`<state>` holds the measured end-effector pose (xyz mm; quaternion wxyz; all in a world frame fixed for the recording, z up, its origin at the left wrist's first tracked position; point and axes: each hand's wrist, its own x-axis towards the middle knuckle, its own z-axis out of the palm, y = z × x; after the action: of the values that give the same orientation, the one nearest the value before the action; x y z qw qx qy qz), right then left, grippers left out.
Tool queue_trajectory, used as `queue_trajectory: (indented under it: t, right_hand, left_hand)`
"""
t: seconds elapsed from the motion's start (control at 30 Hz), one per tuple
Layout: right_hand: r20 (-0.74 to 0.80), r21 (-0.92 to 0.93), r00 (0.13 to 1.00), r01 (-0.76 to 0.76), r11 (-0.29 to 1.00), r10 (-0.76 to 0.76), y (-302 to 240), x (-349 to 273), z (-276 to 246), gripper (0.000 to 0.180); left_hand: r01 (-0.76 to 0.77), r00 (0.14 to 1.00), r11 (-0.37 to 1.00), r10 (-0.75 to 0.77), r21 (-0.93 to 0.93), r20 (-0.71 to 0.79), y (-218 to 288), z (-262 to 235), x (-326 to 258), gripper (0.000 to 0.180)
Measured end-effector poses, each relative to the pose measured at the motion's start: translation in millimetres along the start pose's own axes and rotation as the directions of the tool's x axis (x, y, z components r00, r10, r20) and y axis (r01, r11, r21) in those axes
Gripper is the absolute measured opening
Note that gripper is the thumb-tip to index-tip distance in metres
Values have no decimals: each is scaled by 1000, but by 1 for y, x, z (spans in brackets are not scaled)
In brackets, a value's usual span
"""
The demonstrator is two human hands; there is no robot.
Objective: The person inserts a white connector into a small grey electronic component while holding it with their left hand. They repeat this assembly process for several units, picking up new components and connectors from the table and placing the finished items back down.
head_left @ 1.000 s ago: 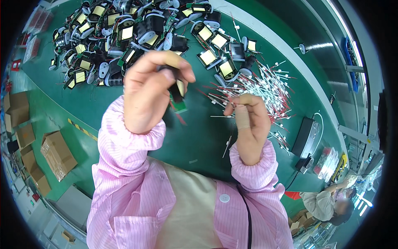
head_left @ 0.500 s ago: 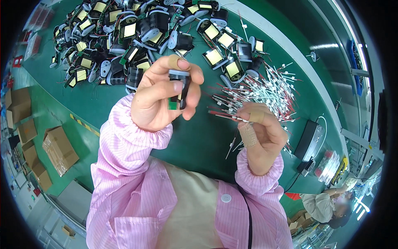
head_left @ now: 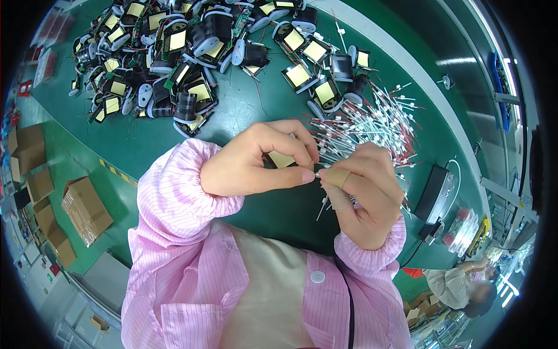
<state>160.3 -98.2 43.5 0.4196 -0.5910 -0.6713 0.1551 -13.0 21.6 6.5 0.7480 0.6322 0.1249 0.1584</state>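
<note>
My left hand [head_left: 256, 160] holds a small component with a yellow face [head_left: 281, 159] between thumb and fingers, close over my chest. My right hand [head_left: 363, 189], with tan tape around a finger, pinches a thin white-sleeved wire [head_left: 323, 205] and its fingertips meet the left thumb tip at the component. Both hands hover above the green table [head_left: 244, 113]. Behind my right hand lies a loose pile of white wires with red ends [head_left: 375, 119].
Several black coil parts with yellow faces [head_left: 192, 52] are heaped at the back left and centre of the table. A black box with a cable [head_left: 435, 192] sits to the right. Cardboard boxes [head_left: 84, 209] stand on the floor at left. Another person [head_left: 459, 285] is at lower right.
My left hand has come down and toward me with the component. My right hand moved left with a wire until the fingertips met.
</note>
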Motion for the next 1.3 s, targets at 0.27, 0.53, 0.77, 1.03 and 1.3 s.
queue_trajectory:
  t: [0.27,0.53,0.77,1.03,1.3]
  right_hand:
    - [24,-233,997,73,970,-69,1,-5,2,22]
    - [40,-193,999,12,981,-4,9,2,-16,27]
    - [192,543,868,-483,687,458,17,-6,-7,40]
    - [137,710,867,-424,563,480,6,-11,19,18]
    - [91,721,863,-401,565,496,5,-12,24,14]
  left_hand:
    - [-85,996,987,88,135,-23,-7,1,2,5]
    - [-2,991,999,-3,-36,-133,-1,-1,-1,5]
    - [-164,966,986,157,-19,-207,-2,5,-1,9]
    - [-232,955,964,251,128,-159,-10,8,1,12]
    - [-160,970,979,179,123,-163,-7,10,-1,10]
